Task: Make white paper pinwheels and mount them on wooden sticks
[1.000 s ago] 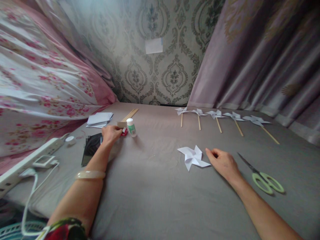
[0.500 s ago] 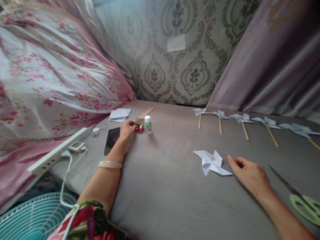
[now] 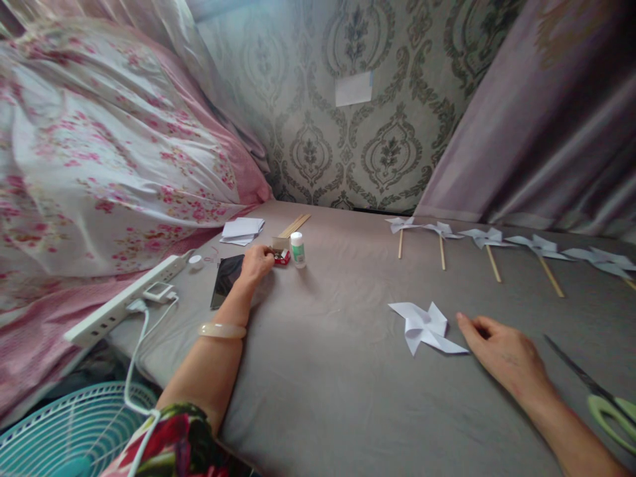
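Note:
My left hand (image 3: 257, 264), a pale bangle on its wrist, is at the left edge of a small open red box (image 3: 282, 257). Its fingers are pinched together, and whatever they hold is too small to make out. Just right of the box stands a white-capped glue bottle (image 3: 298, 252). A folded white paper pinwheel (image 3: 424, 327) without a stick lies on the grey sheet. Beside its right tip rests my right hand (image 3: 504, 354), fingers curled closed, with nothing visible in them. Farther right are scissors (image 3: 609, 414) with green handles.
Several pinwheels on sticks (image 3: 489, 240) line the back right. Behind the box lie wooden sticks (image 3: 295, 225) and a stack of white paper (image 3: 242, 230). A dark phone-like slab (image 3: 226, 281) is under my left wrist's side. A power strip (image 3: 124, 301) and fan (image 3: 74, 430) are left.
My left hand has drawn back slightly from over the red box to its left edge. The whole view has shifted a little. My right hand and the loose pinwheel stay in place.

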